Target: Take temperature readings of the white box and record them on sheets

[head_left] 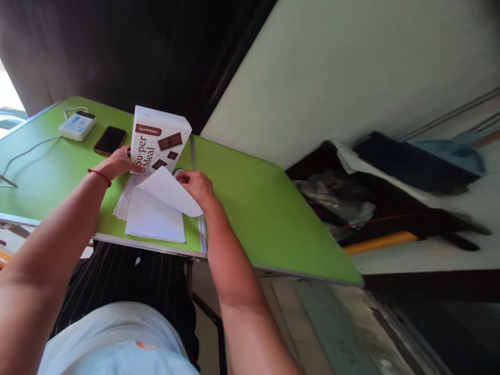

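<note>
A white cardboard box (pixel 175 133) printed "NutriMotion Su-per Meal" with chocolate pieces stands upright on the green table. My left hand (pixel 119 161) grips its lower left edge, thumb across the front. Below the box lie white sheets of paper (pixel 154 219), the top one lifted and curling to the right. Beneath them at the left, a printed sheet (pixel 124 202) sticks out. My right hand (pixel 197 186) is closed beside the box's lower right corner, behind the curled sheet. Something small and dark shows at its fingertips, too hidden to name.
On the green table (pixel 242 192), a black phone (pixel 110 140) lies left of the box. Farther left sits a white device (pixel 77 126) with a grey cable (pixel 29 148). A dark panel rises behind. Cloths and plastic (pixel 339 195) are heaped beyond the table's right edge.
</note>
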Action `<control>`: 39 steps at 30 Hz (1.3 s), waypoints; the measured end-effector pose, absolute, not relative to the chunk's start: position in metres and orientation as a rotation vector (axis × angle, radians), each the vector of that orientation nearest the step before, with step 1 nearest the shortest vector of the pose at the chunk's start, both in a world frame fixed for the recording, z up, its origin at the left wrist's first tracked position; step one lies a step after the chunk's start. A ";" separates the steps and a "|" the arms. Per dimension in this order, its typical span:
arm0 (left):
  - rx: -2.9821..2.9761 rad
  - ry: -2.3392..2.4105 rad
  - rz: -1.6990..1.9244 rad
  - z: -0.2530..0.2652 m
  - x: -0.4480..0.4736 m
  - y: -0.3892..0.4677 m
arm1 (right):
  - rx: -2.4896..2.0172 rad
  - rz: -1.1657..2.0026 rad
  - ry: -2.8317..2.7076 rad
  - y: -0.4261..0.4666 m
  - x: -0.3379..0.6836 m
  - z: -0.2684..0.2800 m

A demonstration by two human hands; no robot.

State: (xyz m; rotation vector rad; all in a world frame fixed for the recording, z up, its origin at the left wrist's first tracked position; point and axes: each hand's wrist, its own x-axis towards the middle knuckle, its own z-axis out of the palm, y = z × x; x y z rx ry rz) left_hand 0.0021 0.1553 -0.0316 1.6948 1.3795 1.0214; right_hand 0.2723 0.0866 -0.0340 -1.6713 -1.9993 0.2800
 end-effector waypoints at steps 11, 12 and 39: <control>1.754 1.418 1.133 -0.045 0.001 0.143 | -1.836 0.328 -1.780 0.099 0.299 -0.059; 1.764 1.421 1.138 -0.045 0.002 0.143 | -1.783 0.352 -1.714 0.099 0.298 -0.057; 1.849 1.265 1.147 -0.056 0.016 0.135 | -0.969 1.346 -0.931 0.056 0.194 -0.069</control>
